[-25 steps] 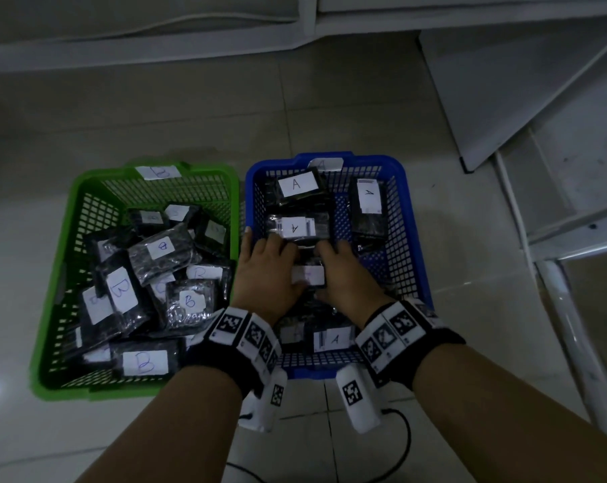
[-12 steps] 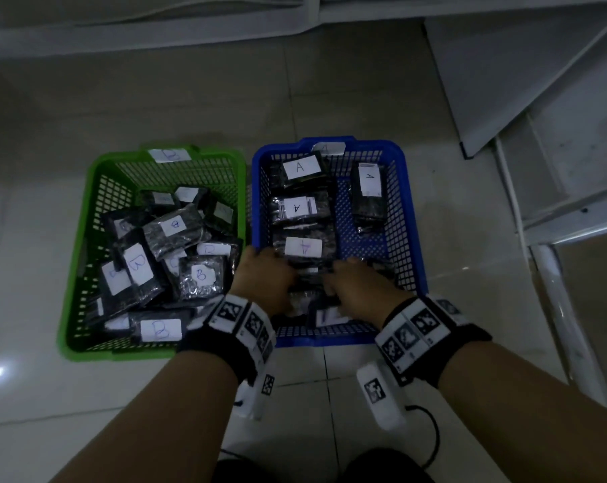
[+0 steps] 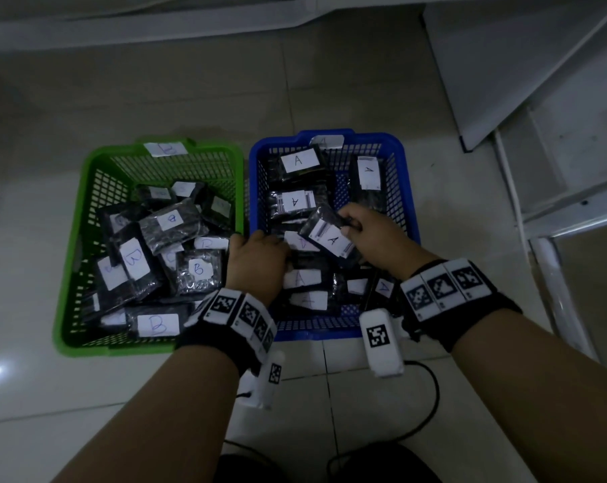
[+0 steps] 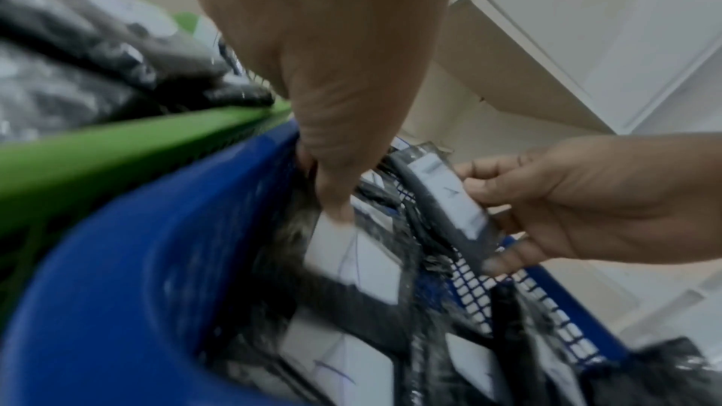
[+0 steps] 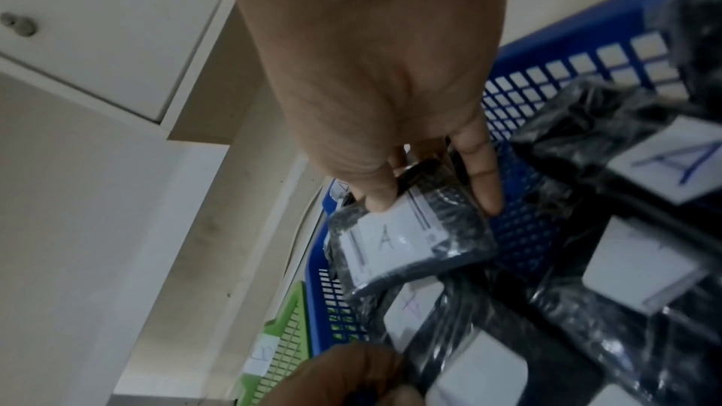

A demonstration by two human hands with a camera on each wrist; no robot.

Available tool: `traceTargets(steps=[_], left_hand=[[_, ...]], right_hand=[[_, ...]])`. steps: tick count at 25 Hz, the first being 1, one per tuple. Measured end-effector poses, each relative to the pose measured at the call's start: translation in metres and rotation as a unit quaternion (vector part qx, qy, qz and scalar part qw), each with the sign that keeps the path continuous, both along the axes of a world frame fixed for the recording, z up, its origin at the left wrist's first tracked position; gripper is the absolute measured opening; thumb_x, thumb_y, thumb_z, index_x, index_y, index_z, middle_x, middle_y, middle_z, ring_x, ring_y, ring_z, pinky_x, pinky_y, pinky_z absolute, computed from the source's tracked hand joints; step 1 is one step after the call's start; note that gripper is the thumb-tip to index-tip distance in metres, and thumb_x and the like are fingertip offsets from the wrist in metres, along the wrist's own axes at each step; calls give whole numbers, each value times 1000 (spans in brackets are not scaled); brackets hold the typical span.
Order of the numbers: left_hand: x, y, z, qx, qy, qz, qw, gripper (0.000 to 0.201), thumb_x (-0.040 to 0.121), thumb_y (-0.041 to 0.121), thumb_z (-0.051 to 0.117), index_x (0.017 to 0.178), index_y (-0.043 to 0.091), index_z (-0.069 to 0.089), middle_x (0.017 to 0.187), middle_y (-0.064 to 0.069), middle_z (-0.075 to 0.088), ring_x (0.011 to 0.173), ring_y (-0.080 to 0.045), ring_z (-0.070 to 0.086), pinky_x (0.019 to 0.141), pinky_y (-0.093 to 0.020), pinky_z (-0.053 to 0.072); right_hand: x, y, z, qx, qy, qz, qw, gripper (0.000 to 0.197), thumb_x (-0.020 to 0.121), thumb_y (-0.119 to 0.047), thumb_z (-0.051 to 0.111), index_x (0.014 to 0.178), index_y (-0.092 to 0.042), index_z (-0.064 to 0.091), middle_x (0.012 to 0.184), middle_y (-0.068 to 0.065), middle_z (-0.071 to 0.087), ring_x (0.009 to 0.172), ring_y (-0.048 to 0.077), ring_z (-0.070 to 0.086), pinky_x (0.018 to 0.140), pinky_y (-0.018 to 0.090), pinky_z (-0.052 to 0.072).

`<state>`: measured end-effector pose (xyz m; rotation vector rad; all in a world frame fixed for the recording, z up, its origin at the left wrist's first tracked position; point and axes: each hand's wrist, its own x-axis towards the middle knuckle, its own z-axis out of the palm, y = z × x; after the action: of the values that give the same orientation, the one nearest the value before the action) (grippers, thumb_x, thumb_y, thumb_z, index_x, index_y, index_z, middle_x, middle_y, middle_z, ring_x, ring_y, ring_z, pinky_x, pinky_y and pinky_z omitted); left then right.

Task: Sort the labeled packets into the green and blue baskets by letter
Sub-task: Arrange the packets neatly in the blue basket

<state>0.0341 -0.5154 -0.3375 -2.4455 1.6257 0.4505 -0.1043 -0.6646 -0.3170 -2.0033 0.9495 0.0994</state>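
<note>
The green basket (image 3: 218, 147) on the left holds several black packets labeled B (image 3: 197, 270). The blue basket (image 3: 364, 137) beside it holds several packets labeled A (image 3: 297, 161). My right hand (image 3: 364, 231) pinches one A packet (image 3: 330, 238) by its end, a little above the pile in the middle of the blue basket; the right wrist view shows the thumb on this A packet's label (image 5: 394, 243). My left hand (image 3: 256, 263) reaches into the blue basket by its left wall, with its thumb on the white label of another A packet (image 4: 351, 252) and its fingers curled at the edge.
Both baskets stand side by side on a pale tiled floor (image 3: 330, 81). A white cabinet (image 3: 504, 64) and a metal frame leg (image 3: 553, 291) stand at the right. A black cable (image 3: 431, 395) lies on the floor near my right forearm.
My right hand has lifted an A packet out of the near pile and carried it toward the basket's middle. My left hand has shifted left, next to the blue basket's wall.
</note>
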Motion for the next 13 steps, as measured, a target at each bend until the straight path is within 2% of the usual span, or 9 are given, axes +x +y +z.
traceTargets(steps=[3,7,10,12,13], left_hand=[[1,1,-3,-3,-4,-14,1000,29,93,36,45,118,28,59,119,9,58,113,-23,41,92,-41,24],[4,6,-1,28,19,-67,997,33,93,42,43,120,29,58,121,10,57,115,-23,38,96,-43,21],[13,7,6,-48,12,2,999,32,95,36,41,116,19,59,117,-3,55,112,-30,43,93,-44,29],[15,9,7,-116,-22,29,993,37,92,32,36,103,11,63,103,-12,59,99,-35,50,81,-44,39],[15,9,8,-134,-29,46,990,38,92,31,35,101,8,63,99,-14,59,95,-36,51,77,-43,41]], right_hand=[[2,4,-4,16,11,1,1000,21,95,-15,51,116,-14,56,77,-11,48,70,4,46,58,17,35],[-1,12,-8,52,66,39,996,23,93,-11,54,116,-11,58,89,0,54,82,13,50,58,14,36],[-3,14,-10,-18,31,-34,999,22,95,-9,49,116,-9,57,92,1,53,85,16,50,60,20,37],[-4,10,-6,-48,12,-73,996,26,96,-9,47,121,-9,55,98,4,54,90,17,51,73,23,39],[-4,7,-4,-38,26,-55,997,28,96,-9,48,123,-10,55,103,4,55,93,18,51,77,23,38]])
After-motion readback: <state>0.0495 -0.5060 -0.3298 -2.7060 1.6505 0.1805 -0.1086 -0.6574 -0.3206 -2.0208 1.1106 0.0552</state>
